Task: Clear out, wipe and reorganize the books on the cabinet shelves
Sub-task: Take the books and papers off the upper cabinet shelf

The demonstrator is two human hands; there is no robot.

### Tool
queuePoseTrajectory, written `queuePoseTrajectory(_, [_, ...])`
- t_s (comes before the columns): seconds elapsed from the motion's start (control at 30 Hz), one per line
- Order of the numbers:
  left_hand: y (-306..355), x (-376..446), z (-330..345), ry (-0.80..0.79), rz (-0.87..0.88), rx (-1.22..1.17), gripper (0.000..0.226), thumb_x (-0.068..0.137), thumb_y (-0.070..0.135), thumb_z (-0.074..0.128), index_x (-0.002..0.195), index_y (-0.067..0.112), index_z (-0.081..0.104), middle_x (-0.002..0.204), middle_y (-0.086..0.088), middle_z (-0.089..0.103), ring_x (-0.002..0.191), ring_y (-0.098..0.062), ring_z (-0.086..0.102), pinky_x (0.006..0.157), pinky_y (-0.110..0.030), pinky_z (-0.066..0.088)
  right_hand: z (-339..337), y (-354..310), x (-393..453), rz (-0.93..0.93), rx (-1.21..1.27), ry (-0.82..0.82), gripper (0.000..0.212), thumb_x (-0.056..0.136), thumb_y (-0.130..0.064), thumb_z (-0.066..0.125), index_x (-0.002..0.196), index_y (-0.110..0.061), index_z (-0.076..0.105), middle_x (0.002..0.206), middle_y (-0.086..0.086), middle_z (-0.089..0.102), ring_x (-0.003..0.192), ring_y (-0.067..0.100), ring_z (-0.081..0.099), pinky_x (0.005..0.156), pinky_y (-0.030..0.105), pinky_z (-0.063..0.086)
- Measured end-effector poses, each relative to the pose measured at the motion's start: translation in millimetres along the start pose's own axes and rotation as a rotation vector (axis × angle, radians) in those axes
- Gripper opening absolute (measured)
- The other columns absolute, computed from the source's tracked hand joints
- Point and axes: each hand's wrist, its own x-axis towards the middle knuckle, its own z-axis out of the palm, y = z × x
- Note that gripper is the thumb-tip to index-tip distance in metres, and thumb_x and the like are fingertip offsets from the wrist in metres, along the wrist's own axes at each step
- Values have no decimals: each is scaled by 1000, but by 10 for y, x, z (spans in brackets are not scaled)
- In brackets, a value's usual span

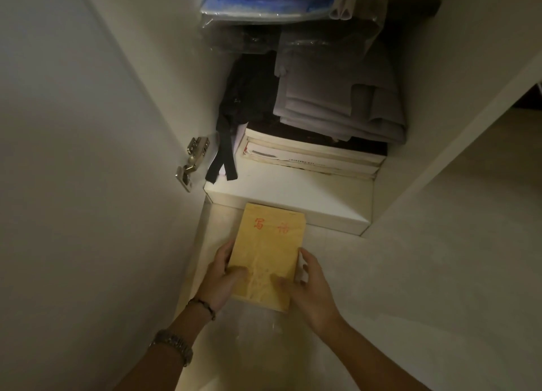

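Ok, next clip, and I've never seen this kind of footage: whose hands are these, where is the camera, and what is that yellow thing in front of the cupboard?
There is no machine here. A person wears one wide-angle camera on the head, so you look forward and down along both bare arms. The left hand and right hand grip the sides of a yellow book with red characters on its cover, held in front of the open cabinet. On the white shelf behind it lies a flat stack of books, with folded grey cloth on top and dark fabric with hanging straps beside it. Higher up are plastic-wrapped bundles. The cabinet's door hinge shows at the left.
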Motion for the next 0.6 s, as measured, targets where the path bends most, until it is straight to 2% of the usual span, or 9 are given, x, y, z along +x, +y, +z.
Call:
queuePoseTrajectory(0.07, [26, 42, 10, -10, -29, -6, 58, 80, 8, 61, 130, 29, 38, 112, 20, 55, 95, 7, 56, 69, -13, 48, -57, -68, 52, 58, 83, -33, 52, 81, 3, 68, 116, -25, 42, 108, -25, 46, 88, -21, 52, 63, -1, 42])
queuePoseTrajectory(0.13, [63, 109, 19, -32, -50, 10, 59, 82, 11, 60, 133, 30, 38, 114, 18, 57, 99, 1, 57, 72, -17, 47, -130, -79, 117, 119, 146, -62, 76, 81, -2, 70, 142, -17, 27, 137, -10, 43, 118, 2, 50, 73, 4, 43])
queuePoseTrajectory(0.17, [84, 146, 21, -40, -60, 25, 60, 82, 12, 60, 134, 31, 38, 115, 17, 57, 100, -2, 57, 73, -19, 47, -150, -84, 137, 140, 166, -79, 90, 81, -5, 72, 150, -16, 15, 149, -1, 34, 131, 13, 42, 80, 11, 41])
queuePoseTrajectory(0.23, [133, 210, 38, -45, -61, 58, 57, 88, 5, 56, 135, 31, 37, 116, 18, 56, 101, -1, 56, 73, -19, 47, -147, -96, 183, 180, 208, -86, 101, 79, -7, 74, 152, -19, 4, 155, 2, 25, 137, 17, 34, 85, 18, 41])
queuePoseTrajectory(0.3, [172, 255, 63, -50, -62, 79, 57, 89, 4, 54, 137, 30, 36, 118, 15, 56, 102, -1, 55, 75, -19, 46, -122, -103, 214, 196, 229, -104, 95, 79, -6, 74, 150, -17, 12, 144, -6, 37, 125, 10, 45, 73, 11, 48])
queuePoseTrajectory(0.37, [193, 272, 93, -40, -75, 81, 58, 87, 10, 58, 138, 29, 36, 120, 12, 56, 104, -4, 55, 77, -21, 46, -77, -124, 230, 169, 222, -137, 68, 78, -4, 75, 131, -18, 34, 124, -13, 52, 97, -4, 58, 60, 9, 50])
queuePoseTrajectory(0.4, [193, 272, 105, -27, -75, 78, 59, 86, 12, 59, 138, 28, 36, 119, 12, 56, 104, -6, 55, 78, -22, 45, -58, -121, 242, 145, 208, -165, 65, 76, -4, 76, 128, -20, 40, 120, -11, 57, 88, -7, 62, 60, 11, 51])
queuePoseTrajectory(0.53, [194, 262, 134, 15, -60, 86, 59, 87, 9, 60, 137, 29, 35, 119, 11, 56, 109, -12, 54, 87, -27, 44, -76, -131, 255, 94, 205, -219, 73, 74, 0, 77, 134, -24, 42, 122, -7, 59, 90, -12, 62, 68, 13, 51])
queuePoseTrajectory(0.6, [215, 247, 152, -5, -38, 104, 56, 84, 17, 62, 132, 35, 38, 117, 16, 56, 108, -10, 54, 89, -28, 44, -112, -113, 254, 90, 191, -231, 74, 74, 1, 76, 133, -27, 42, 123, -9, 58, 91, -14, 60, 68, 12, 50])
